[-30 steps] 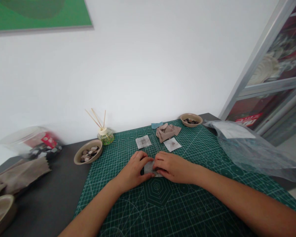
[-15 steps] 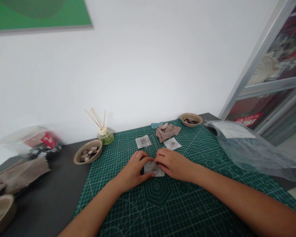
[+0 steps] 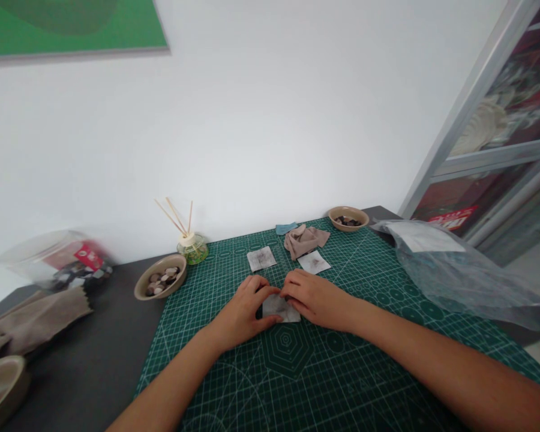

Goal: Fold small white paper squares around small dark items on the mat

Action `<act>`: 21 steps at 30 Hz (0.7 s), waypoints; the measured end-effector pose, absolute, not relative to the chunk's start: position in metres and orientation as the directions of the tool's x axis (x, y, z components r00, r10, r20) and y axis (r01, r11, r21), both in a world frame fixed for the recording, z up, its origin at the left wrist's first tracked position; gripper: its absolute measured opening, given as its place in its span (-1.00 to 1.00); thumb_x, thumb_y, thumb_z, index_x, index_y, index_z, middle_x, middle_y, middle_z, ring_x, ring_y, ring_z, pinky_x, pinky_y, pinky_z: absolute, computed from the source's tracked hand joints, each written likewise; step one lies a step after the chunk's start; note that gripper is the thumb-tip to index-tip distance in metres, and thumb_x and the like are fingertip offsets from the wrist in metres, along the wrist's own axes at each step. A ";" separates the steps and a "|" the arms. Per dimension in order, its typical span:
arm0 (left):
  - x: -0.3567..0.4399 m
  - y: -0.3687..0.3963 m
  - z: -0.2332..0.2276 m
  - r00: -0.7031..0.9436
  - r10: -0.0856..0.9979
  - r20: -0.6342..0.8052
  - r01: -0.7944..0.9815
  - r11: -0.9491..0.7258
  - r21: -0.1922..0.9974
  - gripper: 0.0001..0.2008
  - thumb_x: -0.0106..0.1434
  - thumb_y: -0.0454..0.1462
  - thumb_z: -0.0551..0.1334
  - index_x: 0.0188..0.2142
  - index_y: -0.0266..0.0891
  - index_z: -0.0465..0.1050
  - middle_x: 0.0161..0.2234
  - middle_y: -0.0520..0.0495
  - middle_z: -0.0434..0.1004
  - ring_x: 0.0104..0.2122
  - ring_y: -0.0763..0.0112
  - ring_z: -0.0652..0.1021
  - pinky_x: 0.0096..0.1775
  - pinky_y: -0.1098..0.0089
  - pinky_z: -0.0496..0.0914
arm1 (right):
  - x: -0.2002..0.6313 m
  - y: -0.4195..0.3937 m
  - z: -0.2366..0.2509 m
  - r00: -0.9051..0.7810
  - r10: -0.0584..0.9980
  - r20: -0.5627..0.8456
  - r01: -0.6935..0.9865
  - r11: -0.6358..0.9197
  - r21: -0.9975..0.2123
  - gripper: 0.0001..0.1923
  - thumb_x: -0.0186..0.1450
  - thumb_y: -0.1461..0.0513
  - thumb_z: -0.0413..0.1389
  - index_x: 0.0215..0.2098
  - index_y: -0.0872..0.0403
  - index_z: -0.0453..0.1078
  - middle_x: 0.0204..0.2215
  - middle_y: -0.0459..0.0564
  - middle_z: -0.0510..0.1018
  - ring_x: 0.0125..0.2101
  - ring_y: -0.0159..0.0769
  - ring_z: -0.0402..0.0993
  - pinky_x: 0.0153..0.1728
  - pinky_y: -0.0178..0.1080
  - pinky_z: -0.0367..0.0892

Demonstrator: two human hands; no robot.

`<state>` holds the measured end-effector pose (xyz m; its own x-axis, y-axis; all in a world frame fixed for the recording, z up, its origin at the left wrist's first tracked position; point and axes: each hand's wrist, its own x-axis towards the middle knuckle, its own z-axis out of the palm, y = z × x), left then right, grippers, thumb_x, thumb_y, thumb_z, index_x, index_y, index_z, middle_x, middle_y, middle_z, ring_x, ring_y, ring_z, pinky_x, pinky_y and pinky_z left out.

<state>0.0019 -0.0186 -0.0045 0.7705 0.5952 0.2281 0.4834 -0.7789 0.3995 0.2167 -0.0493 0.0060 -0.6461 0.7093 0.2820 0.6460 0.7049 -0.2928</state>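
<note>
A small whitish square (image 3: pixel 281 308) with grey smudges lies flat on the green cutting mat (image 3: pixel 337 384); whether it is paper or cloth I cannot tell. My left hand (image 3: pixel 245 309) curls around its left side, with the thumb on the near edge and the index finger along the far edge, holding it down. Closed fingers of my right hand (image 3: pixel 315 300) press on its upper right part. Whatever sits under those fingertips is hidden. Beyond my hands lie two similar smudged squares, one on the left (image 3: pixel 261 258) and one on the right (image 3: pixel 314 262).
Behind are a crumpled taupe cloth (image 3: pixel 303 241) and a blue cloth (image 3: pixel 287 228). A bowl of dark pieces (image 3: pixel 348 219) stands back right, a bowl of light and dark pieces (image 3: pixel 161 277) left, beside a reed diffuser (image 3: pixel 192 247). A clear plastic bag (image 3: pixel 450 276) lies right.
</note>
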 end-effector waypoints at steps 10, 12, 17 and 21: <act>0.003 -0.018 -0.004 0.777 0.591 0.217 0.481 -0.779 0.402 -0.60 0.14 -0.23 0.34 -0.03 -0.14 0.34 -0.11 -0.09 0.29 -0.08 0.18 0.34 -0.01 0.16 0.30 | 0.217 -0.053 0.012 -0.695 0.682 0.229 0.597 0.724 -0.345 -0.87 0.24 0.38 0.09 -0.24 0.15 0.40 -0.27 0.04 0.41 -0.24 -0.25 0.34 -0.20 -0.22 0.29; 0.003 -0.018 -0.004 0.777 0.589 0.220 0.480 -0.782 0.398 -0.59 0.13 -0.24 0.35 -0.03 -0.15 0.34 -0.11 -0.10 0.29 -0.08 0.19 0.33 -0.01 0.16 0.30 | 0.217 -0.053 0.012 -0.704 0.673 0.226 0.584 0.731 -0.353 -0.87 0.24 0.38 0.09 -0.24 0.15 0.40 -0.27 0.04 0.41 -0.23 -0.25 0.34 -0.20 -0.22 0.29; 0.003 -0.019 -0.004 0.771 0.594 0.229 0.483 -0.781 0.396 -0.62 0.14 -0.25 0.34 -0.05 -0.15 0.34 -0.10 -0.08 0.30 -0.07 0.19 0.34 0.00 0.17 0.30 | 0.216 -0.051 0.009 -0.678 0.688 0.257 0.612 0.723 -0.321 -0.84 0.27 0.40 0.04 -0.20 0.17 0.39 -0.24 0.07 0.40 -0.19 -0.22 0.31 -0.16 -0.19 0.29; 0.003 -0.019 -0.004 0.773 0.595 0.222 0.484 -0.779 0.399 -0.61 0.14 -0.23 0.34 -0.04 -0.14 0.34 -0.10 -0.08 0.29 -0.07 0.19 0.34 -0.01 0.18 0.31 | 0.217 -0.049 0.005 -0.654 0.702 0.283 0.633 0.712 -0.303 -0.80 0.28 0.42 0.01 -0.15 0.18 0.38 -0.21 0.09 0.40 -0.16 -0.20 0.29 -0.14 -0.17 0.29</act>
<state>0.0028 -0.0187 -0.0036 0.7727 0.5946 0.2222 0.4844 -0.7786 0.3990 0.2169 -0.0490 0.0053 -0.6535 0.7019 0.2832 0.6333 0.7120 -0.3033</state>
